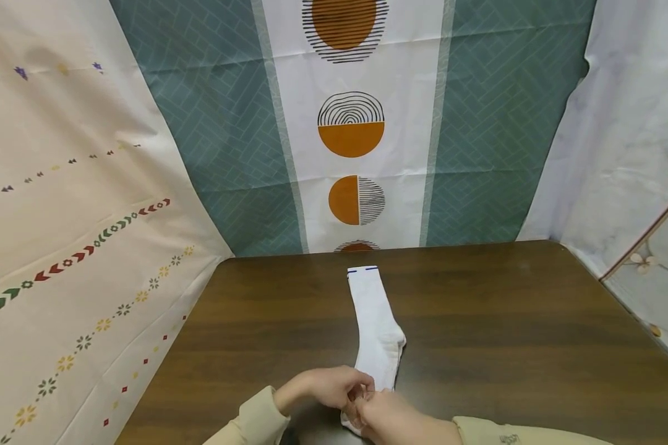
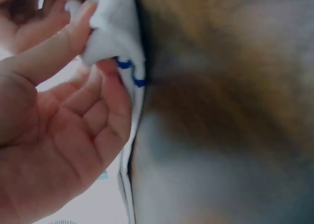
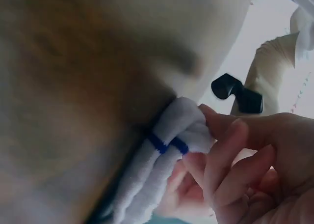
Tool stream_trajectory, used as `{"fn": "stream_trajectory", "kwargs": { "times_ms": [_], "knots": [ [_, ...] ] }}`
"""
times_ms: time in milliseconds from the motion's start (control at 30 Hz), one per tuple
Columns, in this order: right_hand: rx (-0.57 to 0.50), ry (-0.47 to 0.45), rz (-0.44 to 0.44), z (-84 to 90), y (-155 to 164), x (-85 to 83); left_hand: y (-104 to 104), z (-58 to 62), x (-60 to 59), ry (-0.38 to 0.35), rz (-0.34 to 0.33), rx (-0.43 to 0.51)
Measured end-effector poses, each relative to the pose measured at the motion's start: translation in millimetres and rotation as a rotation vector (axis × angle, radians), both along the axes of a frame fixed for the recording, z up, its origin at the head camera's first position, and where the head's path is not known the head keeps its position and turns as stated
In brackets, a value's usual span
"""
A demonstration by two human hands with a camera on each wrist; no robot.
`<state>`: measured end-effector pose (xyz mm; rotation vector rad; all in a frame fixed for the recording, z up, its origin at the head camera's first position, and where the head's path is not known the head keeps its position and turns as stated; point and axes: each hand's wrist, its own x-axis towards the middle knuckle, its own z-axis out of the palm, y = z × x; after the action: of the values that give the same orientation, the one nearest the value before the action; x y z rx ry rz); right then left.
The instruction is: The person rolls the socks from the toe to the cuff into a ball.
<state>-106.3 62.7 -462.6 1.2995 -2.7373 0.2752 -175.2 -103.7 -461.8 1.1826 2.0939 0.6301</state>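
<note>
Bottom centre of frame: left hand (image 1: pixel 325 388) and right hand (image 1: pixel 386 415), fingers curled, both pinch near end of long white cotton sock (image 1: pixel 374 321) on dark wooden table (image 1: pixel 506 327).

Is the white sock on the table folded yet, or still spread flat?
Spread flat: the sock lies full length on the table; left hand and right hand pinch its near end.
</note>
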Motion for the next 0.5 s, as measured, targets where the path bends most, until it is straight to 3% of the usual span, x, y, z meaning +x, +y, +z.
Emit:
{"fn": "stream_trajectory", "kwargs": {
  "times_ms": [100, 267, 367, 500],
  "knots": [
    [-0.042, -0.144, -0.075, 2.1, 3.2, -1.7, -2.6, -3.2, 5.1, 0.033, 0.128, 0.053],
    [-0.16, -0.207, -0.064, 1.4, 6.7, -9.5, -3.5, -2.8, 19.9, 0.259, 0.241, 0.09],
    [-0.182, -0.201, -0.066, -0.3, 8.8, -13.9, -3.7, 2.0, 31.8, 0.41, 0.226, 0.082],
    [-0.185, -0.189, -0.059, -2.4, 10.3, -19.4, -4.3, 9.6, 45.9, 0.697, 0.103, 0.038]
  ]
}}
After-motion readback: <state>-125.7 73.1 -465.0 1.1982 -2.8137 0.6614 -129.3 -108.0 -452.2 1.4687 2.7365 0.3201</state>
